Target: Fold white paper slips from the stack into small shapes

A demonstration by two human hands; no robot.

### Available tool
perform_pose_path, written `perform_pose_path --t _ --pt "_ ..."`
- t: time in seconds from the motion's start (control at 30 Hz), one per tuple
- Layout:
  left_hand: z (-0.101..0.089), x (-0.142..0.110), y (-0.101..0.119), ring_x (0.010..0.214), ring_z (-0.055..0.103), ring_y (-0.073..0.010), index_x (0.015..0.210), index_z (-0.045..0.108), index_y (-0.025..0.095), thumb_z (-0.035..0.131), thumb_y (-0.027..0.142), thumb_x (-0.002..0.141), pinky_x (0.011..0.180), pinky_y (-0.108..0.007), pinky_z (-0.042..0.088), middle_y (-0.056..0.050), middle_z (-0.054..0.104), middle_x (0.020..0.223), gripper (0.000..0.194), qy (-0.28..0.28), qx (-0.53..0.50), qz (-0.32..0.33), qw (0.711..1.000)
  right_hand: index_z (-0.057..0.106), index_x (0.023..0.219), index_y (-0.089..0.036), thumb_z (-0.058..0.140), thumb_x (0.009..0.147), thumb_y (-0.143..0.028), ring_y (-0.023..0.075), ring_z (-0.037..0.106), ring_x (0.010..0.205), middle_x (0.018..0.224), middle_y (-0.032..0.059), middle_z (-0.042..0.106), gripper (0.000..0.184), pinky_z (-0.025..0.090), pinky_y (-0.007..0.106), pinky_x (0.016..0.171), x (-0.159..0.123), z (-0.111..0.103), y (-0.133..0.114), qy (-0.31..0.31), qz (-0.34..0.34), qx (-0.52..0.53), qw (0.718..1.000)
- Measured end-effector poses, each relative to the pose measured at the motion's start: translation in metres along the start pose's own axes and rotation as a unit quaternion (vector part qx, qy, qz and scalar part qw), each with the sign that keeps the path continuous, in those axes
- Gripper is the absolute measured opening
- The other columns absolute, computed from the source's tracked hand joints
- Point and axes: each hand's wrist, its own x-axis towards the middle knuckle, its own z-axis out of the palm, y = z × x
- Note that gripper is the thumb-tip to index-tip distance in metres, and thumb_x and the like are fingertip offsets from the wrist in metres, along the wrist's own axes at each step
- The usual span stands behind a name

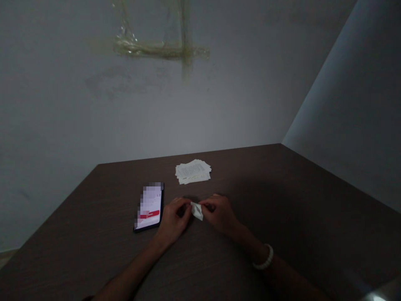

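Between my two hands is a small, creased piece of white paper (197, 211), held just over the dark tabletop. My left hand (174, 217) pinches its left edge between thumb and forefinger. At the opposite edge, my right hand (221, 212) grips it in the same kind of pinch; a white band circles that wrist. Just left of my left hand lies a phone (149, 207) with its screen lit and partly blurred by blocks. Beyond the hands is a loose pile of white printed paper slips (193, 171), their print too small to read.
The brown wooden table (282, 184) meets a grey wall (238, 92) at its far edge and another wall on the right. Yellowed clear tape (156, 51) sticks to the far wall. A bright reflection shows at the lower right corner.
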Motion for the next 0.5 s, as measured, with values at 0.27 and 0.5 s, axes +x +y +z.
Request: perform_pose_path --t 0.27,0.5 --pt "-0.0006 0.0005 0.0010 0.072 0.060 -0.0184 0.085 0.067 0.017 0.051 0.030 0.087 0.066 -0.029 0.046 -0.005 0.067 0.081 0.021 -0.005 0.005 -0.005 1.000 0.076 0.076 -0.021 0.064 0.075 -0.015 0.0127 0.058 0.056 0.067 0.0007 0.073 0.013 0.041 0.025 0.064 0.0018 0.0014 0.0015 0.003 0.042 0.055 0.998" --pt "-0.0019 -0.0003 0.0022 0.074 0.061 -0.0192 0.086 0.066 0.017 0.051 0.029 0.085 0.068 -0.030 0.047 -0.006 0.067 0.082 0.019 -0.010 -0.006 -0.003 1.000 0.075 0.073 -0.021 0.063 0.074 -0.019 0.0124 0.056 0.053 0.062 0.0001 0.070 0.012 0.040 0.025 0.061 0.0017 0.0008 -0.0006 0.005 0.036 0.051 0.998"
